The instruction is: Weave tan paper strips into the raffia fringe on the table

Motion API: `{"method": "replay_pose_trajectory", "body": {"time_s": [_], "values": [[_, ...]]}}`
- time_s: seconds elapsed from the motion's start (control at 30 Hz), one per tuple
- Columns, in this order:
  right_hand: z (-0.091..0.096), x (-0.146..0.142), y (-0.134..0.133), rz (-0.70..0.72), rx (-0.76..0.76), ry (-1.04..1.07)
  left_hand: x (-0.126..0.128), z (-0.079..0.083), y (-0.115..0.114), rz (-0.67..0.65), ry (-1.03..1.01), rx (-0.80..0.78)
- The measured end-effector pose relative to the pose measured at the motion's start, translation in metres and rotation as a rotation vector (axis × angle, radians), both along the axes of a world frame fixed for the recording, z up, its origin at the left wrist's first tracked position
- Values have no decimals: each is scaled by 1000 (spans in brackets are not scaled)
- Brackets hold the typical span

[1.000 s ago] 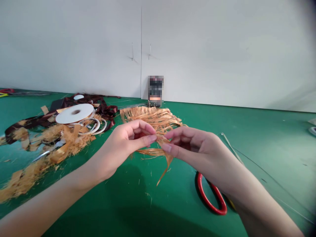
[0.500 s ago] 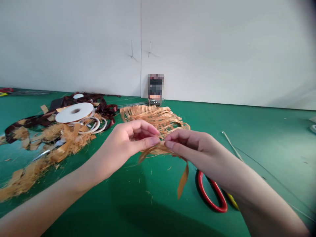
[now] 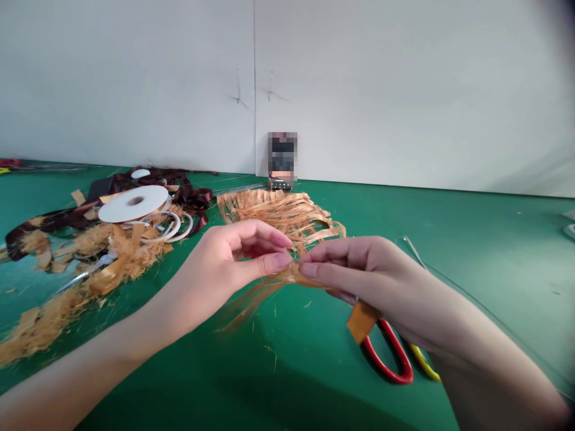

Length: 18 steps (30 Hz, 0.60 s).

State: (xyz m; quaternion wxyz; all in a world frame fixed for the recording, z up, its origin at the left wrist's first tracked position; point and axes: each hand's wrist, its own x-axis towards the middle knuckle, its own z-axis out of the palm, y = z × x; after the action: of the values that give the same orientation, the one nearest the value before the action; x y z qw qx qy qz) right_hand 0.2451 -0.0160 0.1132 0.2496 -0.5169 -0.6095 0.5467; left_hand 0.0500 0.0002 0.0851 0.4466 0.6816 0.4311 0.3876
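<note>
My left hand (image 3: 233,263) and my right hand (image 3: 363,275) meet above the green table, each pinching the same tan frayed ribbon strip (image 3: 291,274) between thumb and forefinger. Loose fibres of the strip (image 3: 245,302) trail down to the left under my left hand. Its flat end (image 3: 360,320) hangs below my right hand. Both hands are closed on it.
A pile of frayed tan ribbon (image 3: 278,212) lies behind my hands. At the left are a white ribbon spool (image 3: 135,203), dark maroon ribbon (image 3: 188,194), white rings (image 3: 173,226) and tan scraps (image 3: 40,323). Red-handled scissors (image 3: 389,359) lie under my right wrist. A thin wire (image 3: 415,251) lies to the right.
The strip's flat end swung from hanging under the middle to the right, beneath my right hand. Frayed fibres now spread out leftward below my left hand. Both hands kept their pinch.
</note>
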Motion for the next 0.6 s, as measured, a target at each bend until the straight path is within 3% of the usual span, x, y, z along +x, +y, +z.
{"method": "replay_pose_trajectory", "body": {"time_s": [0.5,0.6], "values": [[-1,1,1,-90,-29,-9,-3,-8,5,121,-134,7],[-3,0,2,-110,-14,2,-3,-8,7,87,-144,-18]]}}
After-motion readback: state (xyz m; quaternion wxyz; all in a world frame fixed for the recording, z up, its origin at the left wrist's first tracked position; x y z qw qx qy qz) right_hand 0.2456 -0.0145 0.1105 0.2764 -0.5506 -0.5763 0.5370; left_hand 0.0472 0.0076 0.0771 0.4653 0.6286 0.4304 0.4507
